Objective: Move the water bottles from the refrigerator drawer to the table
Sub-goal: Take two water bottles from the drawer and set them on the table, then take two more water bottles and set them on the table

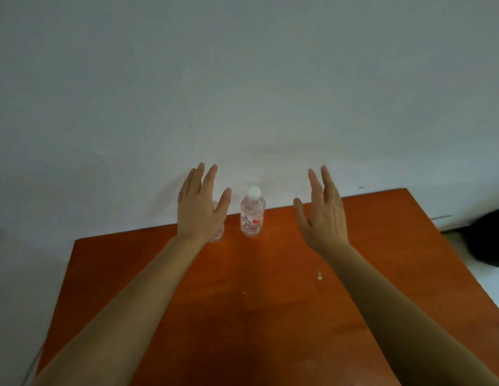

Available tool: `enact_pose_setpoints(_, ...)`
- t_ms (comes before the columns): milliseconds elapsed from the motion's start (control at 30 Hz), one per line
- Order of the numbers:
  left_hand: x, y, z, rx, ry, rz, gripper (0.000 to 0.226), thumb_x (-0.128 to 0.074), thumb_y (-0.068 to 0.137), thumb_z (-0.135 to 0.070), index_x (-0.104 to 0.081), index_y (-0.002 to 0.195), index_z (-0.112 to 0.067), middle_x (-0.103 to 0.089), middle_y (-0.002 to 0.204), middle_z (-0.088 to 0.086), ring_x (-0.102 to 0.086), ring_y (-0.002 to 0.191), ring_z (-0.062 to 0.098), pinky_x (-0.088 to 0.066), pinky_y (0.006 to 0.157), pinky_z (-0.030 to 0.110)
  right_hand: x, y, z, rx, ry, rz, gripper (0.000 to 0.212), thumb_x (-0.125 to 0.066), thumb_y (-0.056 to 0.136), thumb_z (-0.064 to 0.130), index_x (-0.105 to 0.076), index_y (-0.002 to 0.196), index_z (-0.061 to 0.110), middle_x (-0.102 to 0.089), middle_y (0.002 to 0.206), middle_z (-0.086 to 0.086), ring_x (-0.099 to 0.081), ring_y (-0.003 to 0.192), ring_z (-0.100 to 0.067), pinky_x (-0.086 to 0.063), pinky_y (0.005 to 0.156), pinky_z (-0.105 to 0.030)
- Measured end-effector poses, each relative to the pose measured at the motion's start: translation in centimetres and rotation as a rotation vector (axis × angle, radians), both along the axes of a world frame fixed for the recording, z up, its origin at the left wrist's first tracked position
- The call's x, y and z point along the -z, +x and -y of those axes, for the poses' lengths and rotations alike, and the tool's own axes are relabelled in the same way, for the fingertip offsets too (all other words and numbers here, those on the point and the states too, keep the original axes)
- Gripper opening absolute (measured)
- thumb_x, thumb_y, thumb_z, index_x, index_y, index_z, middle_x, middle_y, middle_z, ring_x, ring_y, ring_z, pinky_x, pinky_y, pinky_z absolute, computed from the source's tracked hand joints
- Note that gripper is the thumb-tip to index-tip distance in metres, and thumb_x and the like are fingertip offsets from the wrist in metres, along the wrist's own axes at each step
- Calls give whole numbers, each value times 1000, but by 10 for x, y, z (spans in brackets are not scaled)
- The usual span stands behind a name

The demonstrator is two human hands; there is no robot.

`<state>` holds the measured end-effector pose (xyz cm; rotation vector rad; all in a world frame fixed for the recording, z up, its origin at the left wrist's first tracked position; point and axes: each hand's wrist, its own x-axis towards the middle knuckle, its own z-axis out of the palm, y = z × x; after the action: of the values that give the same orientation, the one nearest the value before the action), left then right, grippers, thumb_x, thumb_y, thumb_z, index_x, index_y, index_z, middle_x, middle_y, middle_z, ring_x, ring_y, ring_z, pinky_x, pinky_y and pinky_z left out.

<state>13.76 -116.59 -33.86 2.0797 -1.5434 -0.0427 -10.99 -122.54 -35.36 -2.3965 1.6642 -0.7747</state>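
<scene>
Above table, both hands spread

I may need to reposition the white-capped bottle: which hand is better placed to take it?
Left, probably. The left hand is open with its thumb nearer the white-capped bottle than the right hand. Mind the second bottle half hidden behind it.

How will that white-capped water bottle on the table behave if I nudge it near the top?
The water bottle is tall and narrow, standing upright near the table's far edge, so a high push would probably tip it. Its round body would likely roll once down. It seems full, so probably heavy for its size.
</scene>
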Motion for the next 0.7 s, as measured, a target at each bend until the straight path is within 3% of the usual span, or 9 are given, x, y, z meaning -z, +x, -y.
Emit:
enact_pose_setpoints(100,-30,-28,-9,36,-60,202,65,-20,99,-56,-31,153,-22,-21,162,11,-17,150,33,-19,119,56,-28,-44,-17,66,-106,-75,64,-34,103,49,-15,157,21,-3,166,-13,-9,152,-29,-17,122,-50)
enact_pose_setpoints(233,-67,-92,-23,115,-85,354,68,-13,99,-59,-24,156,-23,-12,164,12,-9,151,34,-11,118,60,-64,-126,-63,239,-176,-177,70,-25,101,59,-6,159,23,9,165,-13,6,153,-28,-6,123,-52)
enact_pose_setpoints(433,-120,-266,-79,343,-190,318,72,-8,97,-65,-7,158,-27,5,165,10,8,152,30,-4,119,61,-111,-304,-194,574,-267,-196,77,-26,97,66,-9,159,23,10,165,-14,8,153,-28,-5,122,-54)
enact_pose_setpoints(700,-157,-536,-220,857,-376,307,73,-15,97,-65,6,157,-28,13,164,11,12,151,30,0,118,61,-135,-526,-466,1055,-300,-224,86,-35,93,65,-6,159,19,10,164,-17,9,152,-31,-5,121,-55)
